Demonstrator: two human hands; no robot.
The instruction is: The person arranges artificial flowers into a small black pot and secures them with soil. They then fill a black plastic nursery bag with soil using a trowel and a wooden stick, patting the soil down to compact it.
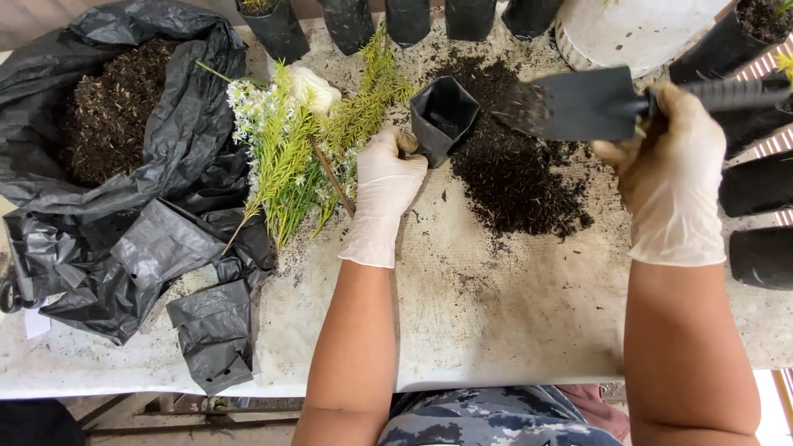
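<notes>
Gloved left hand (384, 186) pinches small black grow bag (443, 116) open, mid-table. Right hand (673, 161) clenched round trowel (591, 103), loaded blade tipped beside bag mouth. Filling step, seemingly; next needs blade over opening. Soil pile (516, 177) below; filled bags (409, 18) beyond.

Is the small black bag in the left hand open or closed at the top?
Open. The left hand holds the small black grow bag with its mouth spread wide, tilted toward the trowel in the right hand.
</notes>
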